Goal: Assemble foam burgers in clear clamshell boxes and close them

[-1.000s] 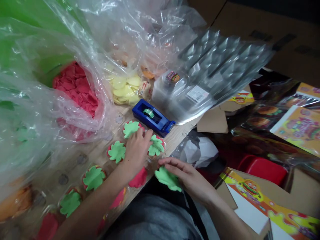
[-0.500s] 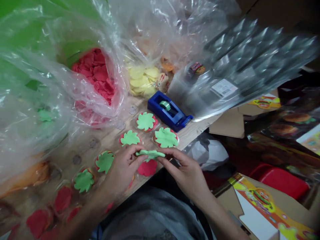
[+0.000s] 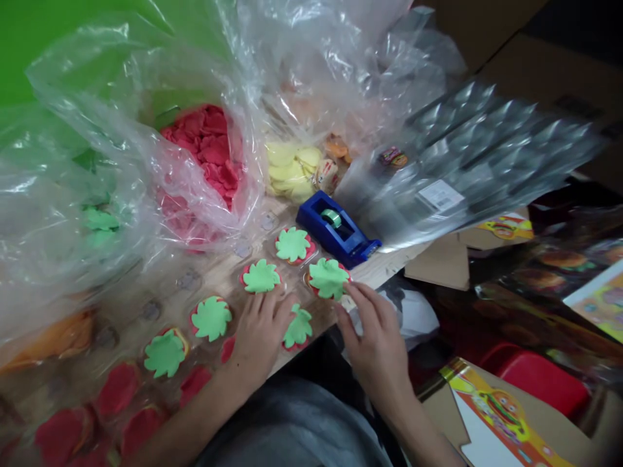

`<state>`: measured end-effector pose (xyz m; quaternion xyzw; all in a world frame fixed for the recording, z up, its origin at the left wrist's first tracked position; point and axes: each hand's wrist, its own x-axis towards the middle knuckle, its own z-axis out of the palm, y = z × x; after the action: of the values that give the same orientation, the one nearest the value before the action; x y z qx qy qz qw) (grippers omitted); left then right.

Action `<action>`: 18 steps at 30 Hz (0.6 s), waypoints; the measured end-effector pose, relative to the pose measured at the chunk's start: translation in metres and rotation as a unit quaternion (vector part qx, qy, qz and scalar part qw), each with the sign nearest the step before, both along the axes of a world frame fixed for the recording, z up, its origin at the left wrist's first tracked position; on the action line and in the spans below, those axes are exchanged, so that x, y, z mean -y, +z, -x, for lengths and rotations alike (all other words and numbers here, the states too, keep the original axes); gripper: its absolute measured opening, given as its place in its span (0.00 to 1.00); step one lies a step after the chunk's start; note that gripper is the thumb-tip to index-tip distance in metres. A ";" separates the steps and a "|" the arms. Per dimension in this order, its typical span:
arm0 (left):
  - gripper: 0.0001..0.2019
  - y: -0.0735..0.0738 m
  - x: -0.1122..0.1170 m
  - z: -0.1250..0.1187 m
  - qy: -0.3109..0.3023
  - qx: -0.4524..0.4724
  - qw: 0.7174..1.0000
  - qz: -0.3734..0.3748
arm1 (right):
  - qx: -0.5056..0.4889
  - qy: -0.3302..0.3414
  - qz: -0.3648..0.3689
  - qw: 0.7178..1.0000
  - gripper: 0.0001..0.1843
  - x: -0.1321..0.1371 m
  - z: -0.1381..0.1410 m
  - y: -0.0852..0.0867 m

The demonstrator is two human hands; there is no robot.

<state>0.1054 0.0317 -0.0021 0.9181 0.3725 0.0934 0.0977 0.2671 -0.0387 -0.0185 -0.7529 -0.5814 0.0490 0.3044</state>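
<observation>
Green foam leaf (image 3: 328,279) touching right hand (image 3: 374,331) fingers, slightly open (left hand (image 3: 260,337) spread, empty).

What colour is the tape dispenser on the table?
The plastic tape dispenser is deep blue, holding a green tape roll; best seen in the head view.

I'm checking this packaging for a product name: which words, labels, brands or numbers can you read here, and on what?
No word or number can be read for certain.
White barcode label on the clear plastic packaging: too blurred to read.
Small colourful sticker: too small to read.
Burger-printed card: no legible lettering.
</observation>
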 end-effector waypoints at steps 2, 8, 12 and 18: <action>0.13 0.001 -0.008 -0.015 -0.023 0.029 0.999 -0.028 | 0.019 -0.006 0.000 1.000 0.22 -0.003 -0.011 -0.010; 0.26 -0.012 -0.023 -0.055 -0.090 -0.021 0.996 -0.021 | 0.060 0.059 -0.024 0.996 0.24 -0.003 -0.024 -0.028; 0.24 -0.015 -0.029 -0.060 -0.134 -0.039 0.990 -0.020 | 0.113 0.063 -0.030 0.991 0.23 -0.003 -0.027 -0.022; 0.22 -0.006 -0.044 -0.059 -0.093 -0.017 0.995 0.043 | 0.027 0.044 -0.021 0.998 0.20 -0.007 -0.028 -0.020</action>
<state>0.1644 0.0761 -0.0077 0.9452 0.2910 0.0522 0.1388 0.2951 -0.0321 -0.0385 -0.7215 -0.6226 0.0296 0.3014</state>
